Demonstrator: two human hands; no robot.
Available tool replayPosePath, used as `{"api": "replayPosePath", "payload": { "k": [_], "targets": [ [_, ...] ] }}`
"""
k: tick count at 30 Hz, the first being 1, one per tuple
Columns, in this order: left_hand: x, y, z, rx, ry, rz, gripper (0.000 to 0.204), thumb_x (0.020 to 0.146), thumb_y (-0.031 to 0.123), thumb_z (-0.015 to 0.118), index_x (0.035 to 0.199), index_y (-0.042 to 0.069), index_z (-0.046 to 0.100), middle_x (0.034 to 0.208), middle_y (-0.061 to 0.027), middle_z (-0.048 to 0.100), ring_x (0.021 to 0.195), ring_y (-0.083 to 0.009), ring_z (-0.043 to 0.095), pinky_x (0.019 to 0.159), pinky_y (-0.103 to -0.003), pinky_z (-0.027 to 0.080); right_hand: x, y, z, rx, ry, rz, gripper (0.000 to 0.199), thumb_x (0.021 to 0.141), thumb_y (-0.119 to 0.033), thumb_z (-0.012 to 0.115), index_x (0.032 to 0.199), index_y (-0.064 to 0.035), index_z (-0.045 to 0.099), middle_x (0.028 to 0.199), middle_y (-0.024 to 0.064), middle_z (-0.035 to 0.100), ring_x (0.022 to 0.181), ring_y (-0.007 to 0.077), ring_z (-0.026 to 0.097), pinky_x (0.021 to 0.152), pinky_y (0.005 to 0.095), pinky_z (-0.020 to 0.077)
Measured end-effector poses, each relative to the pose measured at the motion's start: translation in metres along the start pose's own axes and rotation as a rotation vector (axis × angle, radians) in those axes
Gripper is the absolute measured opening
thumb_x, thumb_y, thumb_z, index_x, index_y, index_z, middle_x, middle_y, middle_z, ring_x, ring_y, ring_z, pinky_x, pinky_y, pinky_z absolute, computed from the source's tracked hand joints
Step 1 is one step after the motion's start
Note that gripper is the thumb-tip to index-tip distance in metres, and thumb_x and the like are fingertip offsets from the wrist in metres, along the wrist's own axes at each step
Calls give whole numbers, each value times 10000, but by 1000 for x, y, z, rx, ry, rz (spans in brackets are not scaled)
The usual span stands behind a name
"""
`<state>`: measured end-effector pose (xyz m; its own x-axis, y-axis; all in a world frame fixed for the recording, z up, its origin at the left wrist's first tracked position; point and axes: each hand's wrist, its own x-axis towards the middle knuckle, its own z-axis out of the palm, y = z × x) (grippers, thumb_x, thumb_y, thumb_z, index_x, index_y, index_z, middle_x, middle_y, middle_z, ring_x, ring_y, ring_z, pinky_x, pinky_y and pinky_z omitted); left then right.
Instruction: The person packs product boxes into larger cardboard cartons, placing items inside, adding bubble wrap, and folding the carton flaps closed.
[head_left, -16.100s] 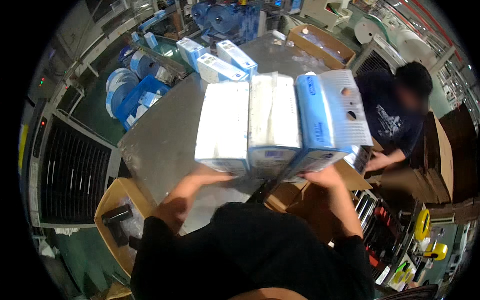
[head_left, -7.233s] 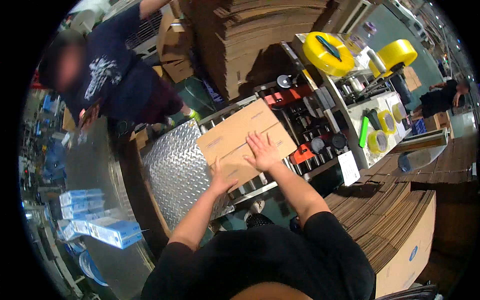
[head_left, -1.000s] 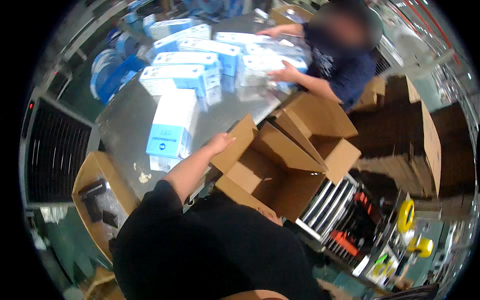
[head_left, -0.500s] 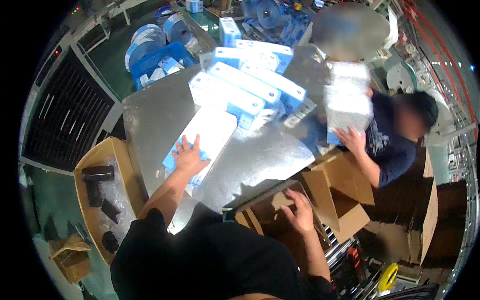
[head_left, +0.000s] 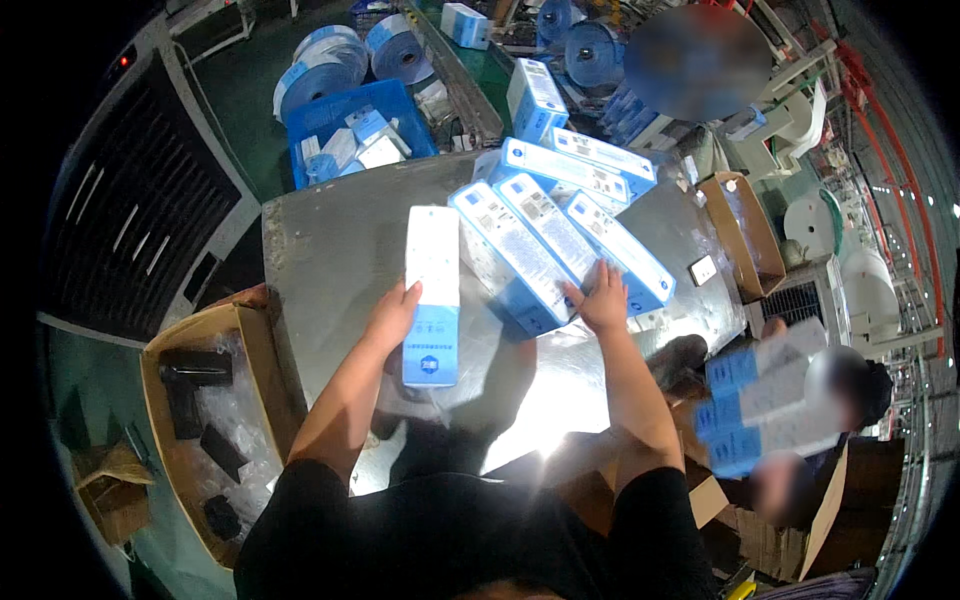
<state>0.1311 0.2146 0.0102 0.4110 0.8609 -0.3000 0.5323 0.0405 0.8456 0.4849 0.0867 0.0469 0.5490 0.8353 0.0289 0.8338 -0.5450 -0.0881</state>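
Observation:
My left hand (head_left: pixel 392 315) rests against the left side of a long white and blue box (head_left: pixel 432 291) lying on the steel table (head_left: pixel 330 250). To its right lie several more blue and white boxes (head_left: pixel 520 240), leaning on one another in a row. My right hand (head_left: pixel 602 296) lies with fingers spread on the near end of two of these boxes (head_left: pixel 618 250). Neither hand has a box lifted.
A co-worker at the right carries a stack of blue and white boxes (head_left: pixel 765 410) above open cardboard cartons. A cardboard box with black parts (head_left: pixel 205 420) stands at my left. A blue crate (head_left: pixel 350 125) and blue film rolls (head_left: pixel 325 65) lie beyond the table. Another carton (head_left: pixel 745 230) sits at the table's right end.
My right hand has left the cardboard carton and moved up onto the row of boxes. The left hand stays at the single box. The co-worker has carried a stack lower to the right.

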Motion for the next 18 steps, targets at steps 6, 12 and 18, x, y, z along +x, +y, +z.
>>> {"api": "replayPosePath", "payload": {
  "k": [6,12,18],
  "targets": [
    [70,25,10,25,-2,20,584,983,459,402,1439,94,386,1262,-228,592,1175,-374,562,968,-429,434,-2,-38,-9,589,-290,180,818,836,-542,662,1410,-28,388,1207,217,622,1099,306,611,933,380,459],
    [56,-9,46,-394,-221,-3,793,963,502,449,1537,85,95,1440,-230,424,1302,-356,446,1072,-406,350,-54,-25,29,1147,-325,166,768,822,-263,773,1389,-3,325,1132,178,626,956,242,645,800,343,527],
    [-101,-52,-3,-384,-601,-247,731,940,391,549,1499,48,226,1436,-187,422,1291,-311,446,1089,-436,331,-214,-20,-18,1131,-778,84,950,827,-396,735,1486,-36,153,1397,257,408,1282,354,459,1071,483,397]
  ]
}}
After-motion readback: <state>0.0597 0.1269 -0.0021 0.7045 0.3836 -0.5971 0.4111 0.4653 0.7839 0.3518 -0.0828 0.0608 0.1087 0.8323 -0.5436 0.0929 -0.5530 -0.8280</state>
